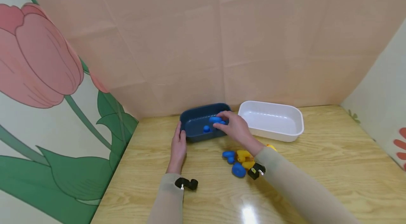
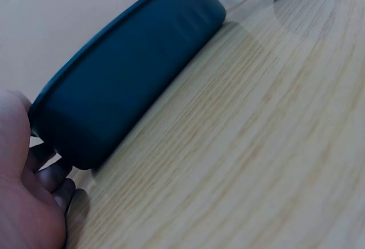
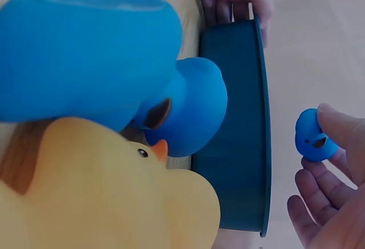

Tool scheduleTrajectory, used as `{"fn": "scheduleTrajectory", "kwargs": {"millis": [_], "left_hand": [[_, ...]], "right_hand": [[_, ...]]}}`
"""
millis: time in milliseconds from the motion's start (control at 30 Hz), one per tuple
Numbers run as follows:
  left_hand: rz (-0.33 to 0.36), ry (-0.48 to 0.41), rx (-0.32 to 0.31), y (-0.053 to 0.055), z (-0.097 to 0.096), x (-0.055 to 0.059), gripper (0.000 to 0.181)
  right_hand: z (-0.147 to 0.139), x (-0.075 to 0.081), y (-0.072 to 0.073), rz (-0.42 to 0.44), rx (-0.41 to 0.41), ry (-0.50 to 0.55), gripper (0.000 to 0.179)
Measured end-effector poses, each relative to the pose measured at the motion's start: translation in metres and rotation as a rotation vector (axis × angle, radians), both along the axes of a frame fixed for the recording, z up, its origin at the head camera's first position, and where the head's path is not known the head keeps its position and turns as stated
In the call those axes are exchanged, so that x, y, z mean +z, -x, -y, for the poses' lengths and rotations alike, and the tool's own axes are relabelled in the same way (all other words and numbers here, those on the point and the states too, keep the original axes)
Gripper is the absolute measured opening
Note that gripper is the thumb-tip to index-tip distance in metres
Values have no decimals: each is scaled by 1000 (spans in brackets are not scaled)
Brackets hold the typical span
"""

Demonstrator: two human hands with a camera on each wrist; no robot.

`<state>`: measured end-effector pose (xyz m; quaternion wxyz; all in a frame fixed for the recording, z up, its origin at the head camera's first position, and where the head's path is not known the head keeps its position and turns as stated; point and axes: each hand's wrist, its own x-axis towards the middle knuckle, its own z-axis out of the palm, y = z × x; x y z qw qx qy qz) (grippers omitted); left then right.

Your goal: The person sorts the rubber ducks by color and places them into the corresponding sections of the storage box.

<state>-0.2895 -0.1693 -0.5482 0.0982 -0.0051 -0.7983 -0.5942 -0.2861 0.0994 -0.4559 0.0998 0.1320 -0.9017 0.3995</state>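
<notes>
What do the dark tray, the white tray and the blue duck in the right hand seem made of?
Dark tray: probably plastic, fairly matte, with smooth walls and a moulded rim. White tray: likely glossy plastic; its inside catches small highlights. Blue duck: perhaps vinyl or rubber, satin, its rounded body smooth and blue; which, I can't tell.

Showing plain colour on the dark blue, oblong plastic tray (image 1: pixel 194 126) and the white, oblong plastic tray (image 1: pixel 270 119). Pairing dark bills (image 3: pixel 320 142) with the bright blue, rounded rubber ducks (image 3: pixel 308 129) and an orange bill (image 3: pixel 160 149) with the yellow, plump rubber duck (image 3: pixel 108 180). Streaking brown grain over the pale wooden tabletop (image 1: pixel 142 157). Spreading pink tulips (image 1: pixel 47 54) and green leaves (image 1: pixel 79 173) over the white printed panel (image 1: pixel 28 123).
</notes>
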Motion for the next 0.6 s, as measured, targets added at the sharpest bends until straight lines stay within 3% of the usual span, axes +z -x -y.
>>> {"fn": "scheduleTrajectory", "kwargs": {"millis": [333, 600], "left_hand": [[11, -3, 0, -4, -1, 3, 56], [11, -8, -1, -3, -1, 3, 56]], "right_hand": [[3, -6, 13, 30, -16, -14, 41], [3, -10, 20, 8, -28, -52, 42]]}}
